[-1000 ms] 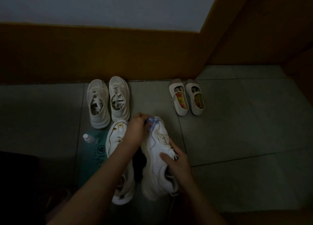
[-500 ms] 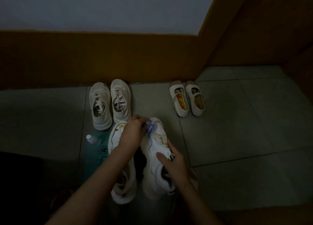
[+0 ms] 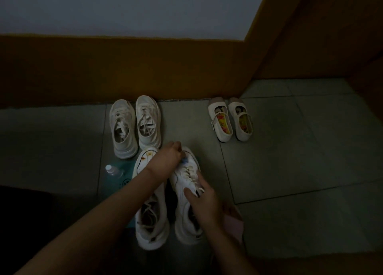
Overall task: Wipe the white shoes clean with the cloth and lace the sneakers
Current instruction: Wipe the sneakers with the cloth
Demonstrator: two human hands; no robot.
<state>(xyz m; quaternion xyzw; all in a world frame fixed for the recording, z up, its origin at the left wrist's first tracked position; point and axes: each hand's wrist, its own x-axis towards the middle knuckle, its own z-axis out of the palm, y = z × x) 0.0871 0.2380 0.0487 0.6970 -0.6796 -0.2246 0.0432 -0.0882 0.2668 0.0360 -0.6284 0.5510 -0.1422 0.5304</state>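
Observation:
Two white sneakers lie side by side on the floor in front of me, toes away from me. My left hand (image 3: 165, 158) pinches a small blue cloth (image 3: 185, 160) against the toe of the right sneaker (image 3: 179, 194). My right hand (image 3: 204, 200) grips that sneaker at its middle, thumb on the laces and fingers round its outer side. The left sneaker (image 3: 151, 223) lies under my left forearm with loose laces and brown stains near its toe.
A second pair of white laced sneakers (image 3: 134, 127) stands by the brown baseboard. A pair of white strap shoes (image 3: 230, 119) sits further right. A small clear bottle (image 3: 110, 169) lies on a teal mat (image 3: 122, 177). Something pink (image 3: 235, 223) lies under my right wrist.
My left hand has shifted the cloth slightly over the right sneaker's toe. My right hand keeps the same grip. The view has tilted a little.

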